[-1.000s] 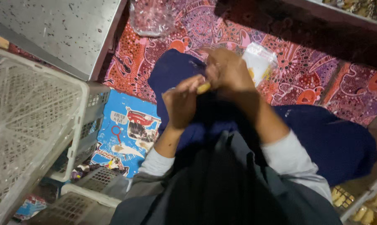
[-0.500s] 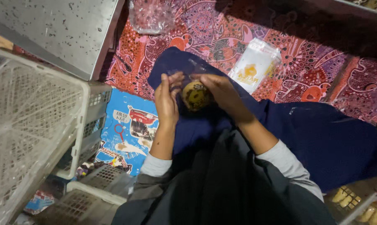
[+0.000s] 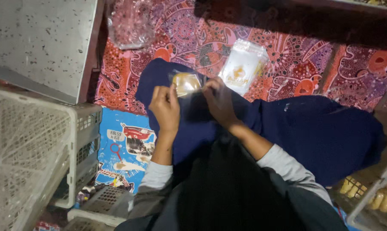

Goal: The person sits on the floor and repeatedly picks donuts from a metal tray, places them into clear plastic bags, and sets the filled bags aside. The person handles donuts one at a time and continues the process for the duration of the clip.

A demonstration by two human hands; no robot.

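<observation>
I see dim, uneven light: deep shadow along the top right, slight motion blur, glare on the white crate (image 3: 26, 154).

A glossy clear plastic wrapper (image 3: 187, 82) covers the yellowish piece above matt navy cloth (image 3: 313, 132). At eleven o'clock lies speckled dull metal sheet (image 3: 39, 38); at nine, white plastic lattice crates (image 3: 26, 149).

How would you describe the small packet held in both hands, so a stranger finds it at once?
Start at the red patterned cloth, then the dark blue fabric over the lap. Above it, the left hand and right hand pinch a small clear packet holding one round yellow piece, unlike the white pouch lying untouched nearby.
</observation>
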